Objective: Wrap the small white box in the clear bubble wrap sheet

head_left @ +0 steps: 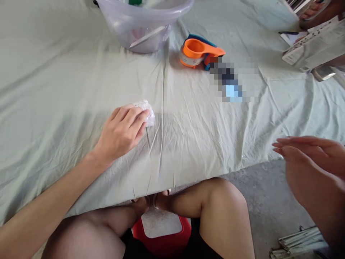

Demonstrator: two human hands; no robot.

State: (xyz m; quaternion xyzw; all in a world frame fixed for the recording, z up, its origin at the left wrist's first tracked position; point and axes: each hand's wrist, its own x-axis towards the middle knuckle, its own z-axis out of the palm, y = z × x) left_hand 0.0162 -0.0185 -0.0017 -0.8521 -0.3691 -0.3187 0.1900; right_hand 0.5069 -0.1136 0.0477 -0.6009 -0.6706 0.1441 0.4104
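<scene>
Left hand (pixel 120 131): fingers bent over 1 clear crinkled plastic packet (pixel 150 115), touching it. Thumb hidden, so can't tell if they're clamped on it or just resting. Packet sits on the cloth (pixel 67 79), near the middle of the table edge, partly under the fingertips.

Right hand (pixel 309 158): well apart from the packet, out past the near edge at the right. Fingers together, thumb close to them; can't tell if thumb and fingers touch. Nothing visible in it.

Further out, on the cloth: 1 orange and blue tape dispenser (pixel 206 48) with 1 tape roll (pixel 192 59); left of it, 1 translucent purple basin (pixel 113 16), 1 pale strip (pixel 148 37) showing through its wall. Far right: 1 white box (pixel 318 50), 1 black pen (pixel 288 32) beside it.

Below: 2 legs (pixel 223 216), 1 red stool (pixel 161 246), 1 pile of pale strips (pixel 302 241) on the floor (pixel 264 201).
</scene>
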